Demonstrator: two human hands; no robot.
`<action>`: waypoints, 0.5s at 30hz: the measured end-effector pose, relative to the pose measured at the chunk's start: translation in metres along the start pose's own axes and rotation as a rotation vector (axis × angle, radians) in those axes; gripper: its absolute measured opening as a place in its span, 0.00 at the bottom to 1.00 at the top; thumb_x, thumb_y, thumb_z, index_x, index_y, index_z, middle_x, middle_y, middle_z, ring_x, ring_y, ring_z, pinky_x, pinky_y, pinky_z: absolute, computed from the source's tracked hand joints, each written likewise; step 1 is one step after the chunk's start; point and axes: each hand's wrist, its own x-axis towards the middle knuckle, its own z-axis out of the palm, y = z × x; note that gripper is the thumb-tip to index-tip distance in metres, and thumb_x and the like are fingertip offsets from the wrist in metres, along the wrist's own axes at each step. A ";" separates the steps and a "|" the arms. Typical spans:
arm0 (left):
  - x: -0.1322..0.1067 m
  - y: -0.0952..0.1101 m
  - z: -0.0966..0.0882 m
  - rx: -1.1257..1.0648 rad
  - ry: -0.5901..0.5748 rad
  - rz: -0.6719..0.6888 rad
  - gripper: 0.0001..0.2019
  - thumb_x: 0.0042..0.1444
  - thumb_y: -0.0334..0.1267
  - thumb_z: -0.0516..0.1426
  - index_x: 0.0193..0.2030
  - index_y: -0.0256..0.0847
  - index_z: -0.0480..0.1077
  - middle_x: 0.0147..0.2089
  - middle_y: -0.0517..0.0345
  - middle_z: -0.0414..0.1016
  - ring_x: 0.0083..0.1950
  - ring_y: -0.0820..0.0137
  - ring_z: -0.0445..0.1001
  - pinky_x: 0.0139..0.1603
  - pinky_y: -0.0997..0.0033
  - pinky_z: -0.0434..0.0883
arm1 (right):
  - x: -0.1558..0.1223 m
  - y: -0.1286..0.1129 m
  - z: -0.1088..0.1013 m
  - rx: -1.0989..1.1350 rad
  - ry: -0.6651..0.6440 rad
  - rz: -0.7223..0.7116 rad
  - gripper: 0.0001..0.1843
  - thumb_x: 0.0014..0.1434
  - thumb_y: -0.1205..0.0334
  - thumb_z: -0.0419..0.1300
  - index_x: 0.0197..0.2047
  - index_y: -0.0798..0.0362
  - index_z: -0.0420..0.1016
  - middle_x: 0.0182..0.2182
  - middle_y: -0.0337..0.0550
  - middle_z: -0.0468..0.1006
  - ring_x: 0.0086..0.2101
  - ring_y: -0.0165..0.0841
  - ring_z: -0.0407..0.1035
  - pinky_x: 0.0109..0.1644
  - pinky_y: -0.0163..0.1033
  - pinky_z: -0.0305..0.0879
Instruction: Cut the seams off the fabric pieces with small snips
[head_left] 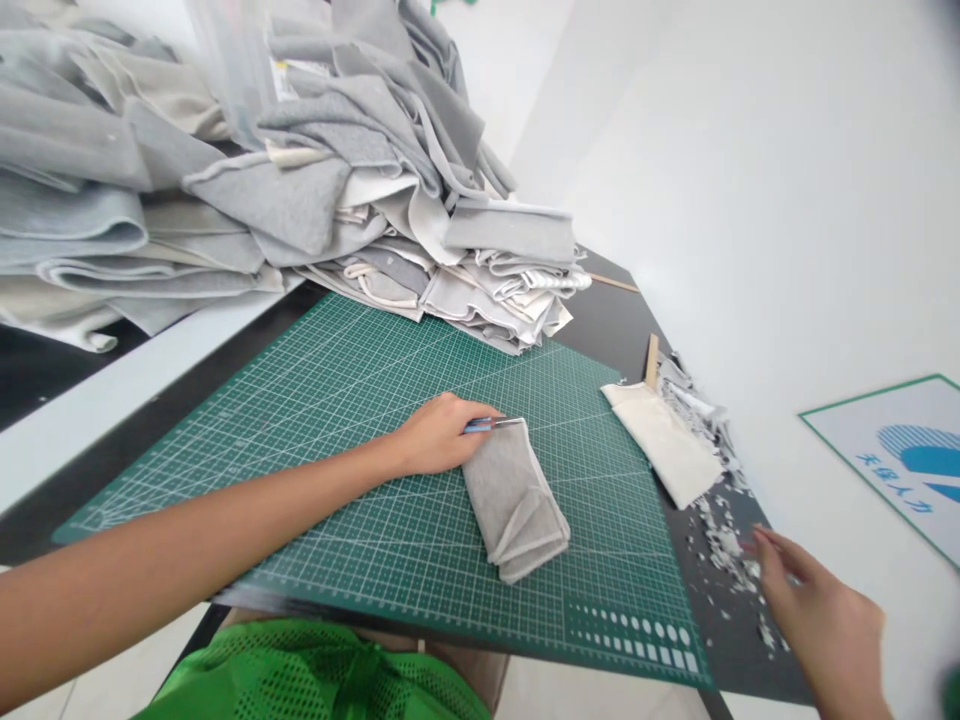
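My left hand (pixel 435 436) rests on the green cutting mat (pixel 337 400), fingers closed round a small blue-handled metal tool (pixel 491 424) whose tip touches the upper end of a folded grey cloth piece (pixel 516 502). My right hand (pixel 821 620) hovers at the mat's right edge over scattered white fabric scraps (pixel 724 545). Its fingers are stretched out and hold nothing.
A tall heap of grey and white fabric pieces (pixel 285 170) covers the back of the table. A cream cloth piece (pixel 664 440) and a wooden stick (pixel 652 360) lie right of the mat. A green mesh basket (pixel 322 675) sits below the table edge. A sign (pixel 900 460) lies on the white floor.
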 end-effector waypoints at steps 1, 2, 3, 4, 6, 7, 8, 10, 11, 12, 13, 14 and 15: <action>0.000 0.000 0.000 -0.012 0.003 -0.002 0.17 0.60 0.34 0.52 0.54 0.46 0.74 0.46 0.59 0.81 0.44 0.65 0.79 0.45 0.68 0.71 | 0.000 -0.011 -0.004 0.027 0.040 -0.046 0.21 0.58 0.52 0.52 0.48 0.50 0.79 0.36 0.47 0.84 0.26 0.47 0.77 0.28 0.47 0.70; 0.000 0.000 0.000 -0.024 0.007 -0.005 0.17 0.60 0.34 0.53 0.53 0.46 0.74 0.45 0.59 0.81 0.44 0.65 0.79 0.45 0.68 0.71 | 0.000 -0.022 -0.008 0.058 0.085 -0.087 0.21 0.58 0.55 0.51 0.50 0.51 0.78 0.41 0.47 0.83 0.30 0.46 0.79 0.31 0.46 0.71; 0.000 0.000 0.000 -0.038 0.013 -0.008 0.16 0.60 0.35 0.53 0.53 0.47 0.74 0.45 0.60 0.81 0.44 0.65 0.79 0.45 0.68 0.71 | 0.000 -0.035 -0.013 0.093 0.132 -0.122 0.22 0.58 0.57 0.50 0.51 0.51 0.77 0.45 0.47 0.82 0.34 0.46 0.79 0.33 0.46 0.72; 0.000 0.000 0.000 -0.053 0.021 -0.011 0.16 0.61 0.35 0.53 0.53 0.46 0.74 0.46 0.60 0.81 0.45 0.65 0.79 0.46 0.68 0.71 | 0.000 -0.048 -0.018 0.129 0.180 -0.149 0.21 0.59 0.58 0.51 0.51 0.51 0.77 0.46 0.46 0.82 0.38 0.46 0.79 0.35 0.45 0.73; 0.001 0.000 0.001 -0.087 0.045 -0.023 0.15 0.61 0.36 0.54 0.53 0.46 0.75 0.48 0.60 0.80 0.48 0.65 0.78 0.49 0.66 0.70 | -0.002 -0.074 -0.030 0.173 0.266 -0.142 0.18 0.60 0.55 0.54 0.47 0.51 0.79 0.42 0.45 0.83 0.38 0.45 0.78 0.35 0.43 0.72; 0.001 -0.001 0.001 -0.106 0.062 -0.031 0.14 0.61 0.37 0.54 0.52 0.46 0.75 0.48 0.60 0.80 0.49 0.65 0.78 0.51 0.66 0.70 | -0.004 -0.088 -0.036 0.183 0.290 -0.123 0.16 0.61 0.53 0.56 0.45 0.50 0.80 0.39 0.44 0.84 0.34 0.43 0.78 0.32 0.42 0.71; 0.002 -0.001 0.001 -0.125 0.080 -0.042 0.14 0.62 0.38 0.54 0.52 0.46 0.75 0.49 0.59 0.80 0.49 0.65 0.77 0.51 0.65 0.70 | -0.005 -0.101 -0.041 0.199 0.292 -0.103 0.16 0.61 0.52 0.57 0.45 0.49 0.80 0.37 0.43 0.84 0.27 0.40 0.77 0.27 0.41 0.69; 0.004 -0.001 0.000 -0.169 0.119 -0.070 0.13 0.64 0.40 0.53 0.51 0.44 0.75 0.48 0.56 0.80 0.50 0.65 0.77 0.53 0.63 0.70 | -0.009 -0.127 -0.050 0.296 0.243 -0.120 0.15 0.63 0.53 0.56 0.48 0.48 0.79 0.38 0.42 0.84 0.20 0.35 0.73 0.24 0.40 0.66; 0.005 -0.002 0.000 -0.193 0.140 -0.086 0.13 0.65 0.41 0.52 0.51 0.42 0.75 0.49 0.54 0.80 0.50 0.66 0.76 0.54 0.61 0.70 | -0.010 -0.140 -0.053 0.371 0.219 -0.165 0.15 0.64 0.55 0.55 0.51 0.47 0.77 0.40 0.42 0.84 0.23 0.35 0.75 0.26 0.40 0.69; 0.006 -0.003 -0.001 -0.217 0.162 -0.102 0.14 0.66 0.42 0.52 0.51 0.41 0.74 0.49 0.53 0.79 0.51 0.65 0.76 0.55 0.58 0.69 | -0.011 -0.153 -0.056 0.449 0.209 -0.231 0.16 0.65 0.57 0.55 0.53 0.46 0.76 0.43 0.42 0.83 0.29 0.36 0.77 0.32 0.40 0.72; 0.007 -0.003 -0.003 -0.240 0.185 -0.120 0.14 0.66 0.43 0.52 0.51 0.39 0.74 0.49 0.52 0.78 0.52 0.65 0.75 0.56 0.56 0.69 | -0.011 -0.166 -0.058 0.516 0.202 -0.302 0.16 0.65 0.60 0.55 0.54 0.46 0.74 0.45 0.42 0.82 0.36 0.38 0.78 0.39 0.41 0.73; 0.009 -0.005 -0.004 -0.261 0.207 -0.137 0.15 0.66 0.44 0.52 0.51 0.38 0.73 0.50 0.51 0.78 0.53 0.65 0.75 0.57 0.54 0.68 | -0.010 -0.180 -0.060 0.570 0.204 -0.365 0.17 0.65 0.62 0.55 0.55 0.45 0.74 0.47 0.42 0.81 0.42 0.39 0.77 0.45 0.43 0.73; 0.010 -0.006 -0.006 -0.280 0.226 -0.153 0.15 0.66 0.44 0.53 0.51 0.37 0.73 0.50 0.51 0.77 0.53 0.64 0.74 0.58 0.52 0.68 | -0.009 -0.194 -0.061 0.620 0.197 -0.416 0.18 0.64 0.65 0.55 0.56 0.45 0.73 0.49 0.43 0.80 0.46 0.40 0.76 0.50 0.44 0.72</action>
